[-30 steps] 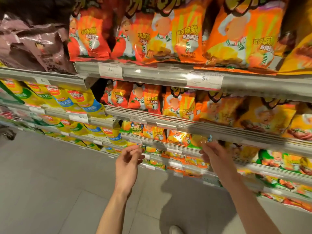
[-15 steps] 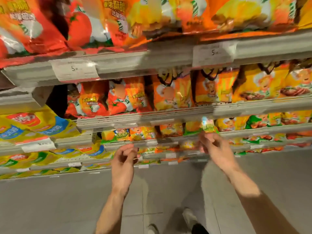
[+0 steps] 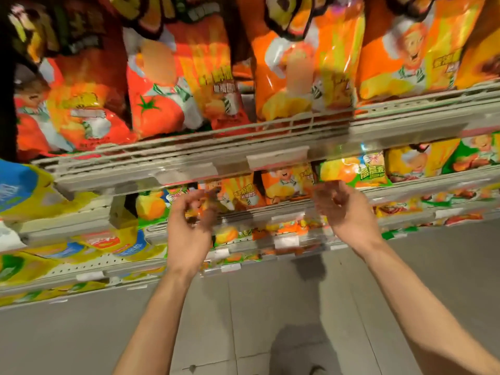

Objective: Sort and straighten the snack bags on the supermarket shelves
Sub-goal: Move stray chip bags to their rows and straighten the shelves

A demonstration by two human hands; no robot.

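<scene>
1. Reaching up at the snack shelves, your left hand [image 3: 189,226] has its fingers curled in front of a small orange bag [image 3: 238,194]; the motion blur is strong, so I cannot tell if it grips the bag or only touches it.
2. Your right hand [image 3: 343,209] is just under a yellow and green bag [image 3: 354,171] on the same shelf, fingers bent; whether they pinch its lower edge I cannot tell.
3. Between your two hands another small orange bag [image 3: 286,184] stands upright behind the grey plastic shelf rail [image 3: 270,215].
4. Above, a wider grey shelf edge [image 3: 189,158] with ribbed strips and blurred price tags hangs over this row and hides the tops of the bags.
5. On that upper shelf stand large glossy bags: a red one with a tomato picture [image 3: 173,90] and an orange one [image 3: 303,66] with a cartoon figure.
6. To the left lie yellow and blue bags [image 3: 24,190].
7. Writing on the bags is Chinese; the blur makes it unreadable.
8. Below is a grey tiled floor [image 3: 81,334].
</scene>
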